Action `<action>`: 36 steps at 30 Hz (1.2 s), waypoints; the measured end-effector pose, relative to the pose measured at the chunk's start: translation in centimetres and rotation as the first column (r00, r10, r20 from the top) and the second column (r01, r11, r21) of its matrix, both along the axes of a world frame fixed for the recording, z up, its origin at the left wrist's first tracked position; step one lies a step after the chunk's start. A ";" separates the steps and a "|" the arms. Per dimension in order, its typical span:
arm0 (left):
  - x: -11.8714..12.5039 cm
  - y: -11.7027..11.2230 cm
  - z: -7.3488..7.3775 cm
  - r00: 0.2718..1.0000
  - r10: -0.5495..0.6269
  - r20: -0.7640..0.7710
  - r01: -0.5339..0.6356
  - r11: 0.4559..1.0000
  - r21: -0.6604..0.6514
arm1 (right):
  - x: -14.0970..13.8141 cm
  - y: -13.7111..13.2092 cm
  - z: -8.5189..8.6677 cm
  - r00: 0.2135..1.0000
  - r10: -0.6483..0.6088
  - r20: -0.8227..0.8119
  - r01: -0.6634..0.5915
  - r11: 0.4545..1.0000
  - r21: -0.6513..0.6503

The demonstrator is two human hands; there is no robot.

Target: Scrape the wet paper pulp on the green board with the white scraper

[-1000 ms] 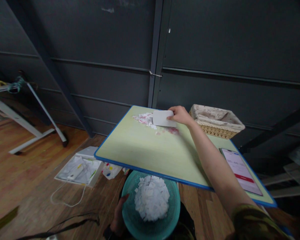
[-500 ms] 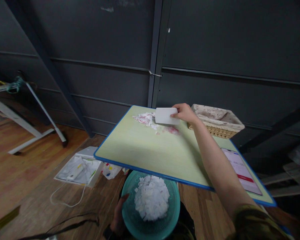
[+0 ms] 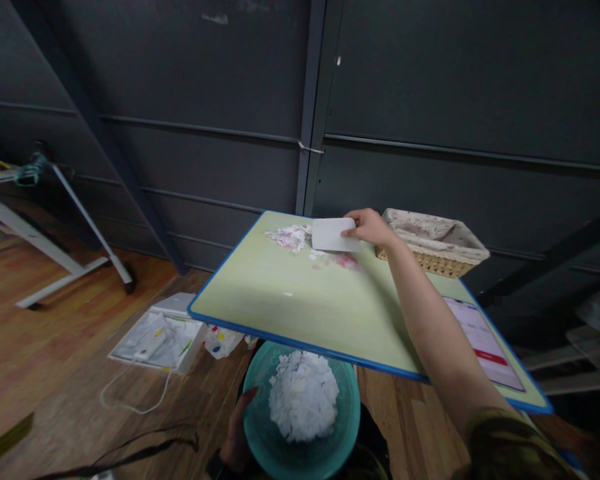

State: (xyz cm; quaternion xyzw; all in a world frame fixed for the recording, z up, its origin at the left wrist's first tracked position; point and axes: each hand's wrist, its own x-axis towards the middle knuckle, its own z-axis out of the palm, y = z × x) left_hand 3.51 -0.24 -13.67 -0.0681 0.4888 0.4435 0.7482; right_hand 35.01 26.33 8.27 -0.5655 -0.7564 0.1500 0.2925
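My right hand (image 3: 370,225) grips a white rectangular card (image 3: 334,235) by its right end, over the back part of the table (image 3: 280,307). Against and left of the card lies a heap of small paper scraps (image 3: 289,236), white with pinkish bits; more pinkish bits lie just in front of the card. My left hand (image 3: 239,427) is closed on the left rim of a green plastic basket (image 3: 351,407), below the table's front edge. White paper scraps (image 3: 304,397) are piled inside that basket. My left fingers are partly hidden behind its wall.
A cloth-lined wicker basket (image 3: 433,260) stands at the table's back right. A phone (image 3: 485,343) lies on the right side, near my forearm. An open white box (image 3: 155,340) with a cable sits on the floor to the left. A dark panelled wall (image 3: 220,167) rises behind.
The card in my right hand has shifted slightly toward me. One small white scrap now lies by itself in the middle of the table. My left hand and the green basket look unmoved.
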 end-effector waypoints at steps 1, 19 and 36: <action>-0.1 0.0 0.2 1.000 0.003 -0.015 -0.003 1.000 -0.004 | -0.2 -0.1 0.0 1.000 0.019 -0.015 -0.019 1.000 -0.022; -4.5 0.7 8.2 0.949 0.025 -0.313 0.018 0.991 0.133 | -3.2 -2.5 2.0 0.987 0.159 -0.011 -0.158 0.971 -0.180; -4.3 0.8 12.4 0.961 -0.036 -0.275 0.110 0.960 0.257 | -5.7 -11.2 -1.4 0.908 0.342 -0.242 -0.406 0.863 -0.301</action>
